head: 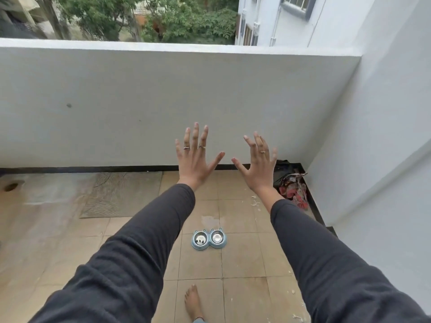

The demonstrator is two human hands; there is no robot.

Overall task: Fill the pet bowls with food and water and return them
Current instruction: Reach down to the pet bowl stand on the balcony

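Observation:
A blue double pet feeder [209,247] with two shiny steel bowls sits on the tiled balcony floor, low in the middle of the head view. Both bowls look bare of food; the left one shows dark reflections. My left hand [194,157] and my right hand [258,163] are stretched out in front of me at chest height, fingers spread, holding nothing. Both hands are well above the feeder and apart from it. Dark sleeves cover both arms.
A crumpled red and black bag [292,190] lies in the far right corner by the wall. A grey mat [121,194] lies left on the floor, a drain hole [11,186] further left. The white parapet [163,101] closes the front. My bare foot [193,303] stands below the feeder.

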